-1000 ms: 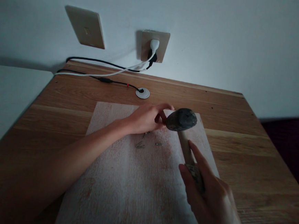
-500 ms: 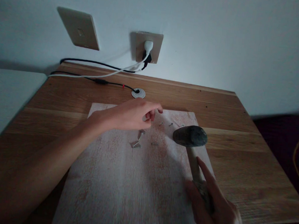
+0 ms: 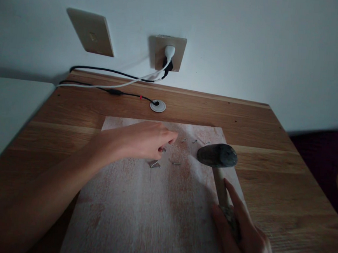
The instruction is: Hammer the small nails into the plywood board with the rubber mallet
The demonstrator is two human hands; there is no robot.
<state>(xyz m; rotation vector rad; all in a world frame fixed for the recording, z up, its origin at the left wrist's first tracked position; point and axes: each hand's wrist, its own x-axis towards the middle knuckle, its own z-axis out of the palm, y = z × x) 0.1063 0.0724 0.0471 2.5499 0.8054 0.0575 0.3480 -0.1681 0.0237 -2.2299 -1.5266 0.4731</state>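
A pale worn board [image 3: 138,213] lies on the wooden table [image 3: 272,150]. Several small nails [image 3: 154,164] lie loose near its middle, and a few more nails [image 3: 194,141] sit in a row near its far edge. My left hand [image 3: 144,139] reaches over the loose nails with its fingertips pinched together on a nail. My right hand [image 3: 244,235] grips the wooden handle of a hammer [image 3: 217,155], index finger stretched along the handle. The dark hammer head hovers low over the board's right side, apart from my left hand.
A wall socket [image 3: 169,52] holds a white and a black plug; their cables [image 3: 108,86] trail along the table's back edge to a round cable grommet [image 3: 157,105]. A blank wall plate [image 3: 91,32] sits to the left. A white surface [image 3: 6,106] adjoins the table's left side.
The hammer head has drawn back from beside my left hand's fingers, rightward and toward me. My left hand has moved from the far row of nails toward me, down to the loose nails.
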